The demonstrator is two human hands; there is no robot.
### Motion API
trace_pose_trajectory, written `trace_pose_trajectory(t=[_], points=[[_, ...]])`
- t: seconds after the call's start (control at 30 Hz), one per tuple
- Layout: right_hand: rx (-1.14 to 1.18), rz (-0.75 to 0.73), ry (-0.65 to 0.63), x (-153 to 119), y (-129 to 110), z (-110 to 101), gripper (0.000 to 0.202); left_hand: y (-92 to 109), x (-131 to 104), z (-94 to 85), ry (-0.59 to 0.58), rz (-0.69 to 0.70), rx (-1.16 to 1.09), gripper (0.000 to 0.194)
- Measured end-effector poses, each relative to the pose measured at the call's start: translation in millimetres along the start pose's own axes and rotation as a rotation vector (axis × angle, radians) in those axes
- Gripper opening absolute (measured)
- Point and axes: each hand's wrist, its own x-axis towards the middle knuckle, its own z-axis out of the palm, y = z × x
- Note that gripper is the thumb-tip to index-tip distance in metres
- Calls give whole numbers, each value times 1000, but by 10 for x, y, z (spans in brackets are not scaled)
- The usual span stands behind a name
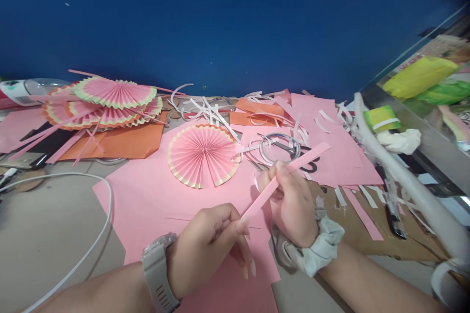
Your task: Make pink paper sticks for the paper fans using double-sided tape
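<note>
A pink paper strip (pixel 266 191) slants between my two hands, over the pink sheets (pixel 147 200). My left hand (pixel 211 239) pinches its lower end between thumb and fingers. Higher up, my right hand (pixel 292 200) grips the same strip, with its upper end sticking out to the right. Just beyond my hands, a round pleated paper fan (pixel 201 154), pink with a cream and orange rim, lies on the sheets with a wedge-shaped gap toward me. Scissors with black handles (pixel 310 164) lie behind my right hand, partly covered by a roll of clear tape (pixel 279 148).
Several finished-looking pleated fans (pixel 115 93) with pink strips are piled at the left on an orange sheet (pixel 147 142). White paper scraps (pixel 209 112) lie at the back. A white cable (pixel 110 205) loops at left; a pale curved tube (pixel 404 171) crosses the right side.
</note>
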Motion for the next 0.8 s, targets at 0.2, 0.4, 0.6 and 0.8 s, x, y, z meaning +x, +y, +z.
trace_pose_trajectory(t=[0.2, 0.4, 0.6, 0.8], points=[[200, 27, -77, -77, -42, 65, 40, 68, -28, -12, 110, 21, -3, 34], [-274, 61, -289, -166, -99, 90, 35, 66, -31, -12, 174, 70, 128, 24], [-286, 37, -396, -102, -88, 50, 31, 23, 7, -2, 162, 10, 57, 23], [-263, -37, -432, -72, -92, 49, 22, 59, 10, 0, 109, 38, 15, 25]])
